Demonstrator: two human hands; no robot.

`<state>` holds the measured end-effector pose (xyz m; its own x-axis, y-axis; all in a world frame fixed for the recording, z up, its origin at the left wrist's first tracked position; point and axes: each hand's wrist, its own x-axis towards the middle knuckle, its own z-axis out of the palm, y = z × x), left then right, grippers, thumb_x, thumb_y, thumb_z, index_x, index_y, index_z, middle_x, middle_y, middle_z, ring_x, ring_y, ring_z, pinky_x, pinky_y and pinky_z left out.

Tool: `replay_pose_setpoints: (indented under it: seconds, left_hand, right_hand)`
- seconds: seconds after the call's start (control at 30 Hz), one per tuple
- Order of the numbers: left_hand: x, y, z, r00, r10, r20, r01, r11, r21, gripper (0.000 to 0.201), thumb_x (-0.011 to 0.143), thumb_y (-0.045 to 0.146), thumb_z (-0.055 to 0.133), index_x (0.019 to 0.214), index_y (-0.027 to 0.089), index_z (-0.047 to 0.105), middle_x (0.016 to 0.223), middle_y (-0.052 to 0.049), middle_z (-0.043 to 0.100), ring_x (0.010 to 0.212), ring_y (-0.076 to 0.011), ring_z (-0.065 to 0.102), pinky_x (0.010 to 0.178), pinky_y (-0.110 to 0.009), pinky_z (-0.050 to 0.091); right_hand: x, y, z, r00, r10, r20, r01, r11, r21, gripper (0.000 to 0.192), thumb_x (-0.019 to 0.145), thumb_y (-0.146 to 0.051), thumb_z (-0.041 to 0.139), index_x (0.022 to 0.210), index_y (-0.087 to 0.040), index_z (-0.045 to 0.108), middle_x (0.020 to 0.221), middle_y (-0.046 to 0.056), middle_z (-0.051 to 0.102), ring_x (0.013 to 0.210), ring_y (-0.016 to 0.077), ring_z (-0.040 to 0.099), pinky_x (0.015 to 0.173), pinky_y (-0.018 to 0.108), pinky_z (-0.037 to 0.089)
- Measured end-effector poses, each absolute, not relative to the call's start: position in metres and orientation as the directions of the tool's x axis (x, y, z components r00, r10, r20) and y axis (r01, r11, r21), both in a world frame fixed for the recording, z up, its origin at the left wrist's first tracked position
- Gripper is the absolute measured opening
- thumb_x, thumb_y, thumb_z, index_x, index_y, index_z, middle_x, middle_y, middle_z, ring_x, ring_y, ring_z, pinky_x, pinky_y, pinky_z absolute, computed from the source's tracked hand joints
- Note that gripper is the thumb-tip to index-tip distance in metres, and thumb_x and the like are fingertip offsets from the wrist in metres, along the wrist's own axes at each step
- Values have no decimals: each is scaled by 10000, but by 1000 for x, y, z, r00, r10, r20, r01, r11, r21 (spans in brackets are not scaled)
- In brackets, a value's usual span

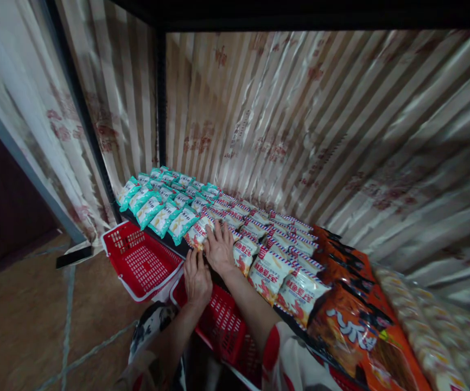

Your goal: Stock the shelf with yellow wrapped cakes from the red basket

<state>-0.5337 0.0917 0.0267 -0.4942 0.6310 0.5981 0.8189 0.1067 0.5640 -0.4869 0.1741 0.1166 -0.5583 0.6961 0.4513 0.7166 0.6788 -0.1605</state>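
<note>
Rows of small snack bags lie on a low black shelf. My right hand [219, 248] rests palm down with fingers spread over a white and red snack bag [199, 232] at the front left of its rows. My left hand [198, 278] touches that bag's lower front edge with its fingers stretched out. The undersides of both hands are hidden. Teal snack bags [164, 217] stand in rows to the left of my hands. More white and red snack bags [269, 273] lie to the right.
A red basket [115, 247] with a white rim sits on the tiled floor. Another red basket [222, 320] is under my forearms. Orange bags [344, 326] and clear-wrapped pale packs [418, 315] lie on the right. A black shelf post [162, 103] and striped curtain [259, 108] stand behind.
</note>
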Motion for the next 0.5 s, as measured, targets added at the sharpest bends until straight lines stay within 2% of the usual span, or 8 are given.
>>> replay_pose_setpoints:
  seconds: [0.1, 0.2, 0.33, 0.4, 0.5]
  left_hand:
    - [-542, 95, 44, -531, 559, 636, 810, 115, 576, 486, 923, 199, 312, 1408, 171, 302, 1399, -160, 376, 1355, -299, 249, 1036, -518, 342]
    - [-561, 107, 63, -493, 549, 675, 848, 130, 513, 495, 927, 204, 326, 1420, 194, 288, 1473, -132, 285, 1393, -294, 146, 1074, -526, 287]
    - [-583, 130, 70, -305, 675, 672, 936, 81, 344, 510, 905, 218, 390, 1410, 195, 323, 1526, -103, 174, 1407, -302, 51, 1105, -534, 220]
    - [-589, 139, 65, -244, 713, 657, 954, 56, 293, 513, 901, 214, 398, 1407, 177, 330, 1527, -114, 158, 1407, -297, 55, 1109, -528, 214]
    - [-592, 147, 56, -209, 732, 649, 965, 48, 257, 520, 901, 232, 407, 1407, 147, 327, 1520, -140, 162, 1405, -296, 75, 1112, -527, 204]
  right_hand:
    - [-486, 177, 117, -570, 671, 475, 700, 699, -148, 474, 890, -190, 425, 1364, -188, 417, 1507, 114, 228, 1402, 314, 43, 1066, 555, 228]
    - [-481, 168, 110, -542, 629, 557, 674, 722, -160, 521, 912, -171, 351, 1429, -181, 286, 1530, 108, 143, 1410, 267, 11, 1085, 523, 231]
    - [-474, 150, 84, -450, 656, 606, 698, 682, -219, 586, 936, -200, 303, 1472, -146, 71, 1527, 146, 121, 1409, 263, 50, 1076, 515, 273]
    - [-472, 146, 69, -430, 682, 592, 722, 653, -229, 606, 932, -192, 312, 1473, -142, 43, 1519, 156, 151, 1406, 271, 68, 1066, 510, 300]
    - [-469, 147, 53, -445, 665, 600, 721, 663, -201, 631, 920, -169, 335, 1473, -144, 32, 1514, 160, 171, 1404, 281, 78, 1062, 516, 314]
